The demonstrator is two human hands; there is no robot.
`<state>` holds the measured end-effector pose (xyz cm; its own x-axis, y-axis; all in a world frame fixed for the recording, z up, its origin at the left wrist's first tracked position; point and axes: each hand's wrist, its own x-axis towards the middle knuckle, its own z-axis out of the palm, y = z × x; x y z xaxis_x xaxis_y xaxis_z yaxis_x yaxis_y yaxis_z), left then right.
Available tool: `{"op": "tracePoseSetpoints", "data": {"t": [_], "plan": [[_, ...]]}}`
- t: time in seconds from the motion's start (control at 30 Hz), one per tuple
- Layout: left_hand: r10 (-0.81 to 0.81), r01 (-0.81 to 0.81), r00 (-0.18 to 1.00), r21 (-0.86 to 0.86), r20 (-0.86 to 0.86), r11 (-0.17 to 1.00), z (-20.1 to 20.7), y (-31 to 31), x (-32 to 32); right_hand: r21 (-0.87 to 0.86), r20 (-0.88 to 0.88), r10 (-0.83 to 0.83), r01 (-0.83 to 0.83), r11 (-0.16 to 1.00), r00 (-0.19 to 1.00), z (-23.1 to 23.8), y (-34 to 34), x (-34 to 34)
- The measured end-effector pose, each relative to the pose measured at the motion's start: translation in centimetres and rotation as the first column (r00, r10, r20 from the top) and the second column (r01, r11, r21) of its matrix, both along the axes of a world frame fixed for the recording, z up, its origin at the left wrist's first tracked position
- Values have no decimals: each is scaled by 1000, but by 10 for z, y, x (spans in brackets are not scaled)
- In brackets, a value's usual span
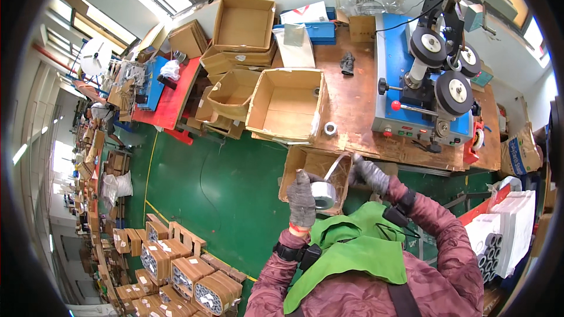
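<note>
We gripped the tape roll point(323, 194) in our left hand point(302, 199); our right hand point(368, 174) pinched its loose strip point(335, 166) just beside.

Both forearms rise from the lower edge in dark red quilted sleeves, each with a black strap at the wrist. The left hand point(302, 199), in a grey knit glove, is held upright with its back toward the camera and its fingers curled closed in a grip. The right hand point(369, 175), gloved the same, sits slightly higher and further out, its wrist bent inward and its fingers pinched together. The two hands are near each other but apart.
</note>
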<state>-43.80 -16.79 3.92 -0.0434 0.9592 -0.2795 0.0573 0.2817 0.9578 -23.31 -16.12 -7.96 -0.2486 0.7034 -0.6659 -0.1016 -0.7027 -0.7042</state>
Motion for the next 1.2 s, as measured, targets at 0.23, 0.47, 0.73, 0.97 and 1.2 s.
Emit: {"op": "tracePoseSetpoints", "data": {"t": [0.23, 0.47, 0.73, 0.97, 1.2], "plan": [[102, -101, 995, 82, -13, 992, -24, 14, -7, 821, 356, 46, -336, 461, 933, 100, -14, -52], [-402, 401, 915, 148, -22, 904, -91, 24, -52, 830, 409, 39, -389, 398, 912, 103, -4, -46], [-258, 381, 833, -170, 490, 909, -69, 25, -42, 642, 765, -262, -667, 379, 588, 147, -8, -60], [-338, 432, 822, -117, 458, 894, -87, 29, -56, 802, 587, -121, -555, 220, 801, 141, 6, -45], [-487, 499, 826, 34, 283, 866, -64, 27, -32, 679, 493, -288, -570, -462, 821, 129, 10, -51]]}}
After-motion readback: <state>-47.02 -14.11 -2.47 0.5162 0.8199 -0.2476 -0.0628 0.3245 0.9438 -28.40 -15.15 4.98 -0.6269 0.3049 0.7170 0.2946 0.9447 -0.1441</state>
